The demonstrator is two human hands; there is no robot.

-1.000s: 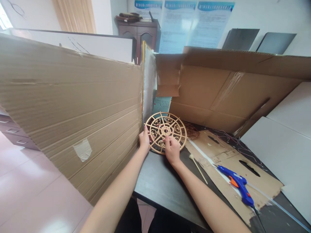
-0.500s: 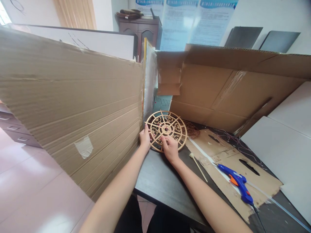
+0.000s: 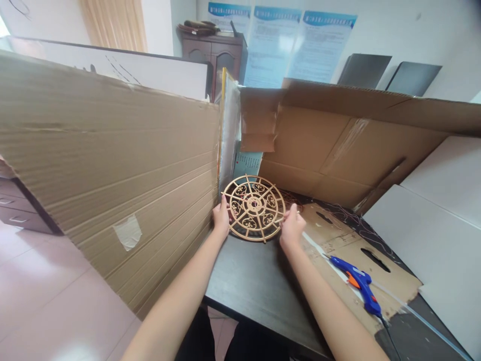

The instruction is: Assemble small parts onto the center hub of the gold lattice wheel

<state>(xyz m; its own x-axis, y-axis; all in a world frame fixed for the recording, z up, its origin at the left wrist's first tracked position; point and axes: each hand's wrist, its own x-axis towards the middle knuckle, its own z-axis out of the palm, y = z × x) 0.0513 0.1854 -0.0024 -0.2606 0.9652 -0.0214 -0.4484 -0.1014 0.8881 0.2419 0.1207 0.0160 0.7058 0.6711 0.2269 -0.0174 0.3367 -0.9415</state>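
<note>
A round openwork wheel-shaped ornament (image 3: 248,236), gold-tan with spokes and scrolled heart-like patterns, is held tilted above the dark table. My left hand (image 3: 221,216) grips its left rim, thumb up along the edge. By the right rim is my right hand (image 3: 292,228), fingers pinched together. A thin pale stick (image 3: 278,220) seems to poke out of that pinch, crossing the ornament's edge; most of it is hidden by the fingers. Whether the right hand also touches the rim is unclear.
A blue glue gun (image 3: 356,281) lies on a flat cardboard sheet (image 3: 338,233) at the right, its cord trailing forward. Tangled reddish wires (image 3: 347,213) lie behind it. Tall cardboard panels (image 3: 150,150) stand left and behind. The dark table (image 3: 255,281) ends close to my legs.
My right hand has moved from the ornament's middle to its right edge. The ornament leans back a little more, with my left hand still on its rim. The view has shifted slightly.
</note>
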